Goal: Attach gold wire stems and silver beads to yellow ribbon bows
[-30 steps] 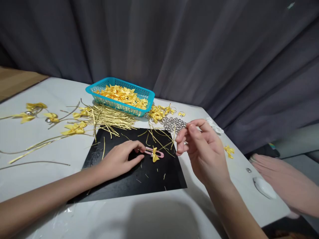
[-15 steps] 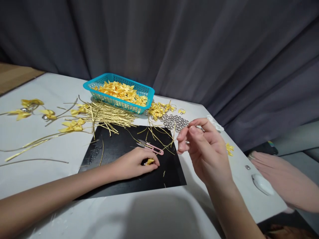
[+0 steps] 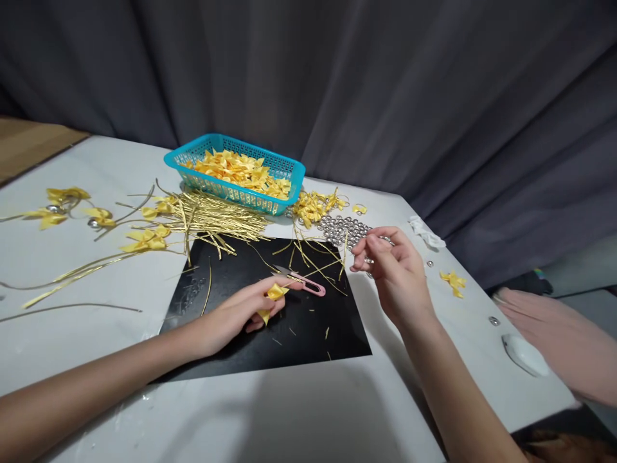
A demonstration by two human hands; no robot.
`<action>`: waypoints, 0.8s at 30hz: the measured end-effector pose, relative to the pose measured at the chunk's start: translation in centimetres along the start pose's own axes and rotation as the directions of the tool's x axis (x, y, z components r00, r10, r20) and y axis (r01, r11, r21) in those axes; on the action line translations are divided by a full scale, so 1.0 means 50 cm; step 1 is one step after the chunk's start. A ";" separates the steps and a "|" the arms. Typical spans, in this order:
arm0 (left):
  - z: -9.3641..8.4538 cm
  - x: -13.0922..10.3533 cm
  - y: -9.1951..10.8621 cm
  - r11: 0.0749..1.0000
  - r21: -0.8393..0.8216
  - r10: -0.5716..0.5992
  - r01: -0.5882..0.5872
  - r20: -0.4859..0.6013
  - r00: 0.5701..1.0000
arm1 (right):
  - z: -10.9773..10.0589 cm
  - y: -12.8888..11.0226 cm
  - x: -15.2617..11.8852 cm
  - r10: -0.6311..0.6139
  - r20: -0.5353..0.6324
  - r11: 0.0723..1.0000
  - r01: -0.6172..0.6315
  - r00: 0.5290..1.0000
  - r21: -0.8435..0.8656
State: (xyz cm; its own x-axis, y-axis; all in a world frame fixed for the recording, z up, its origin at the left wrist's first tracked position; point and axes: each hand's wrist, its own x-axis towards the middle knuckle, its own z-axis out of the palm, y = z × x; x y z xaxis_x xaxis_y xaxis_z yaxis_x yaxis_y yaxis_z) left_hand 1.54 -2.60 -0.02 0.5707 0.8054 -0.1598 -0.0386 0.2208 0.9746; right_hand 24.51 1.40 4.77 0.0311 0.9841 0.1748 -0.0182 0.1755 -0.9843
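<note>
Over the black mat (image 3: 231, 350), my left hand (image 3: 250, 305) is closed on a yellow ribbon bow (image 3: 276, 292), its index finger stretched toward the pink-handled snips (image 3: 314, 289). My right hand (image 3: 393, 267) is raised beside the mat's right edge, thumb and index finger pinched together; what is between them, if anything, is too small to make out. Behind it lies a pile of silver beads (image 3: 342, 229). Gold wire stems (image 3: 222, 215) are heaped behind the mat, and some loose ones cross its back right corner.
A blue basket (image 3: 231, 188) of yellow bows stands at the back. More bows (image 3: 315, 207) lie beside it, and wired ones (image 3: 147, 239) at the left. On the right are a loose bow (image 3: 453, 283), a white crumpled piece (image 3: 427, 233) and a white oval object (image 3: 524, 355).
My left hand has turned and its index finger has extended, so the yellow bow now shows more fully. The whole view has shifted slightly. My right hand keeps its pinch.
</note>
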 end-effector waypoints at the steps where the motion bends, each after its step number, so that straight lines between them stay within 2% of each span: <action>1: -0.002 0.000 0.000 1.000 -0.027 -0.007 0.007 0.001 1.000 | 0.000 0.003 0.001 0.006 -0.003 1.000 -0.006 1.000 0.001; 6: -0.009 0.006 -0.005 0.995 -0.088 -0.046 0.045 -0.012 0.999 | -0.005 0.005 0.009 0.014 -0.055 1.000 -0.013 0.998 0.016; 12: -0.012 0.009 0.001 0.974 -0.193 -0.108 0.119 0.065 0.992 | -0.010 0.003 0.011 0.014 -0.065 1.000 -0.013 0.998 0.017; 15: -0.011 0.008 0.007 0.981 -0.146 -0.122 0.128 0.049 0.991 | -0.012 0.001 0.010 0.003 -0.074 1.000 -0.001 0.997 0.019; 21: -0.012 0.011 0.005 0.997 0.071 -0.009 0.015 -0.084 0.996 | -0.007 -0.001 0.002 -0.031 -0.046 0.999 0.030 0.998 -0.020; 24: -0.011 0.011 0.003 0.997 0.079 0.002 0.005 -0.084 0.996 | 0.002 0.005 -0.005 -0.001 -0.007 1.000 0.001 1.000 -0.031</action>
State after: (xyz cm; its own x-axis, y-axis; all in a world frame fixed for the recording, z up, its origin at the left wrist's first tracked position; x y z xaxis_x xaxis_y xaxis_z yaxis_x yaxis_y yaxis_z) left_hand 1.40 -1.80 -0.07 0.5001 0.8490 -0.1706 0.0288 0.1806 0.9831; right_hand 24.41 1.22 4.47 0.0386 0.9836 0.1760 0.0125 0.1757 -0.9844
